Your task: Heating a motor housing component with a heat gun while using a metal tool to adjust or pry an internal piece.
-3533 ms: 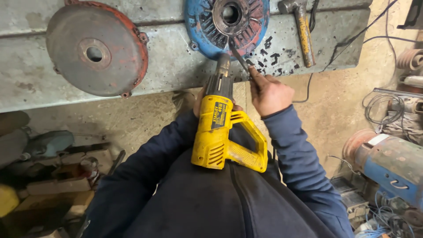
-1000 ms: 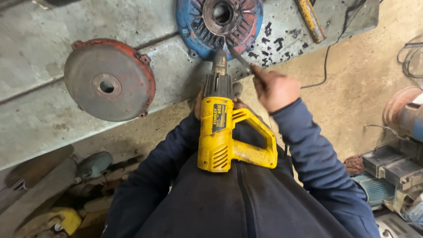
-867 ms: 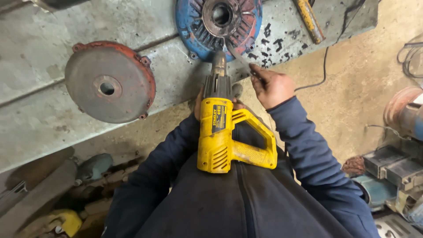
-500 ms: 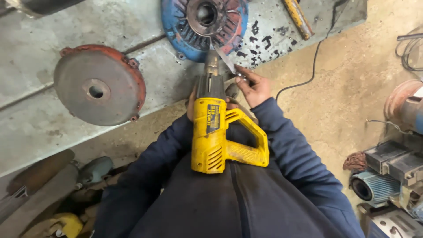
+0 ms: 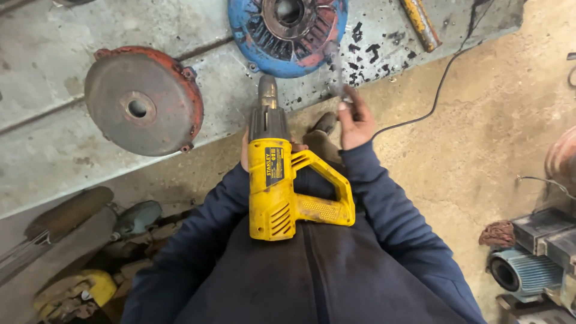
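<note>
Looking straight down at a person in a dark blue jacket with a yellow heat gun (image 5: 282, 186) lying across the lap, nozzle aimed up at the grey metal worktop (image 5: 72, 120). The left hand (image 5: 245, 151) is mostly hidden under the gun's barrel, so whether its fingers are closed can't be told. The right hand (image 5: 355, 123) is up near the worktop edge with its fingers pinched shut on a thin tool (image 5: 338, 72) (blurred, some kind of rod or pick) that points toward the blue motor cover (image 5: 288, 33). A red round end cover (image 5: 141, 102) sits further left, well apart from the blue one.
</note>
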